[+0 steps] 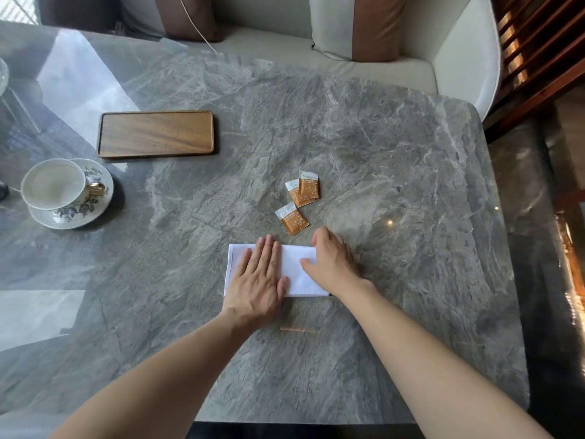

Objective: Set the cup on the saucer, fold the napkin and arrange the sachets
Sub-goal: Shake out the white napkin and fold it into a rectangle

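A white napkin [296, 274] lies folded into a rectangle on the grey marble table [395, 172]. My left hand [258, 280] presses flat on its left half, fingers spread. My right hand [332, 259] rests on its right end, thumb on the cloth and fingers curled over the far right corner. Three orange-and-white sachets lie just beyond the napkin: one sachet [291, 218] alone, two overlapping sachets [304, 191] behind it. At the far left a white cup [53, 185] with a gold handle stands on a floral saucer [82, 213].
A wooden tray [155, 134] lies empty at the back left. White chairs with brown cushions [376, 26] stand behind the table. A glass object [3, 74] shows at the left edge. The table's right edge drops to a dark floor.
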`<state>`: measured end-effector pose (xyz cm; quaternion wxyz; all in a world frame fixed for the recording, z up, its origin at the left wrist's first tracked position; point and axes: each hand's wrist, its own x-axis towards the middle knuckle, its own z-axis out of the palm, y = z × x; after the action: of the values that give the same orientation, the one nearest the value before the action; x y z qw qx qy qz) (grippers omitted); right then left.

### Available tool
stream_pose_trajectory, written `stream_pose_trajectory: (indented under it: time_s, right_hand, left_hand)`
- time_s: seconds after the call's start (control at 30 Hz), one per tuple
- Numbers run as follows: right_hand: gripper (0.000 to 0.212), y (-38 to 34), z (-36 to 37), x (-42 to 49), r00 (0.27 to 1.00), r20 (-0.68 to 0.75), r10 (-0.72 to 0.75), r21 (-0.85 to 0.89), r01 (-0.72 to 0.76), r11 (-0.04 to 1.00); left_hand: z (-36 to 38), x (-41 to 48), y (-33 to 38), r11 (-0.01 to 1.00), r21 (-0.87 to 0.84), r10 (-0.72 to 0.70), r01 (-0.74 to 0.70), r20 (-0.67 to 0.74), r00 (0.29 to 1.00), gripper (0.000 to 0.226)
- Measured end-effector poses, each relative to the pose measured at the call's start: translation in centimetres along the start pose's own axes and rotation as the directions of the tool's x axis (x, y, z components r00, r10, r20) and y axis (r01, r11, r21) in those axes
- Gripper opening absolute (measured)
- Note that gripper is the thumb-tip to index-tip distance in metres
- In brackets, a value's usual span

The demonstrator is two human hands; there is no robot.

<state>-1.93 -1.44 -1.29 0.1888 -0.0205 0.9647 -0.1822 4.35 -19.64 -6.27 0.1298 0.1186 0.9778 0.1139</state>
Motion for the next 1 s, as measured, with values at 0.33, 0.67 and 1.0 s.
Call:
stream_pose_trajectory:
  time_s: [0.33, 0.67, 1.0]
  right_hand:
    - [0.032, 0.4, 0.6, -4.1, 0.935, 0.073, 0.346, 0.303, -0.351, 0.886]
    - [0.02, -2.2, 1.3, -6.0, 0.926, -0.037, 0.377, 0.355, -0.34, 0.871]
    - [0.012, -8.4, 2.0, -7.4, 0.93, -0.347, 0.122, 0.356, 0.01, 0.934]
  left_hand:
    - [0.1, 0.1, 0.0, 1.0, 0.022, -0.019, 0.019, 0.022, 1.0, 0.071]
    - [-0.3, -0.1, 0.1, 1.0, 0.0, -0.016, 0.016, 0.025, 1.0, 0.072]
    - [-3.9, -0.6, -4.3, 0.991, -0.134, -0.016, 0.008, -0.062, 0.998, 0.064]
